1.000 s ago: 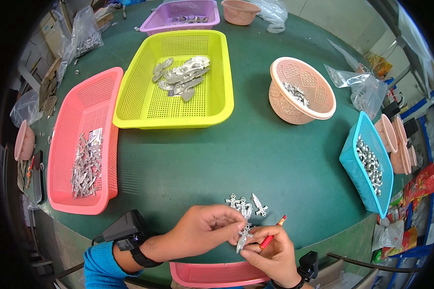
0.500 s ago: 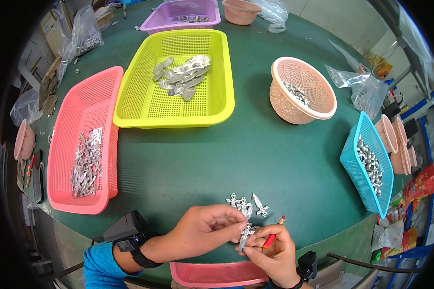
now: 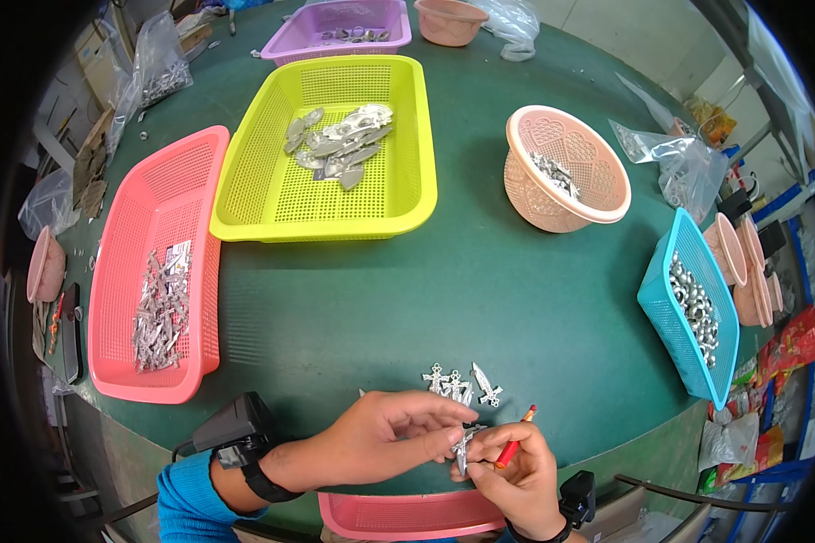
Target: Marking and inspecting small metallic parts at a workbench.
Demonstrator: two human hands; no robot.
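In front of me, a silver cross-shaped dagger charm (image 3: 463, 452) is pinched between the thumb and fingers of my right hand (image 3: 525, 475). A slim red pen-like tool (image 3: 509, 451) also lies in that hand, its tip pointing up and away. My left hand (image 3: 398, 433) is beside the charm, its thumb close to the charm's upper end and its fingers apart; whether the thumb touches it is hard to tell. Just beyond my hands, several similar charms (image 3: 450, 384) lie in a small group on the green table (image 3: 362, 317), partly hidden by my fingers.
A pink basket (image 3: 158, 217) of silver pieces stands left, a yellow-green basket (image 3: 335, 226) of flat metal pieces beyond. Right are a peach bowl (image 3: 552, 204) and a blue basket (image 3: 684, 344) of shiny rings. Another pink basket (image 3: 407, 516) sits below my hands; a purple one (image 3: 290, 41) stands far back.
My left fingers have lifted and spread away from the charm. The charm has tilted slightly in my right hand, which still holds the red tool.
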